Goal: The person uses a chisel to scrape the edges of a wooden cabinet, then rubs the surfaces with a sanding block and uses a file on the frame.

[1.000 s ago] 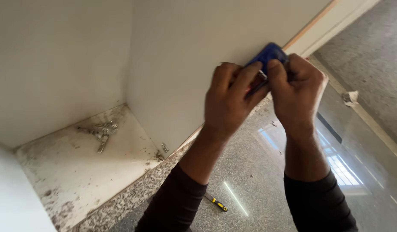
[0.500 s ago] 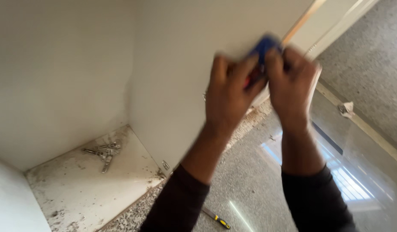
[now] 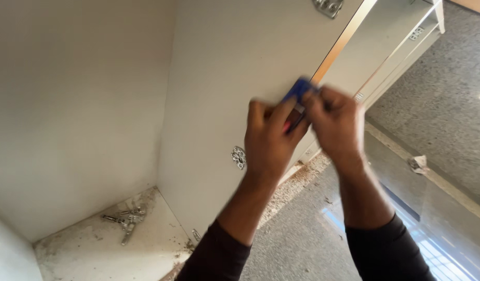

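The panel (image 3: 224,78) looks like matt, smooth white laminate, its edge at one o'clock bare wood-toned. The hinge plate (image 3: 238,157) and the loose hinges (image 3: 126,221) at seven o'clock are shiny metal. The floor (image 3: 448,119) at three o'clock is speckled, glossy stone. The blue tool (image 3: 298,91) looks like plastic.

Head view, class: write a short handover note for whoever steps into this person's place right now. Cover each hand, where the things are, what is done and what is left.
Left hand: raised at the cabinet panel, fingers closed on a small blue tool.
Right hand: grips the same tool from the other side.
Things: a metal plate sits on the panel below the hands, another near the top. Loose hinges lie on the dusty cabinet floor.
Done: two plates are on the panel.
Left: the loose hinges are not fitted; what the blurred tool is doing cannot be told.
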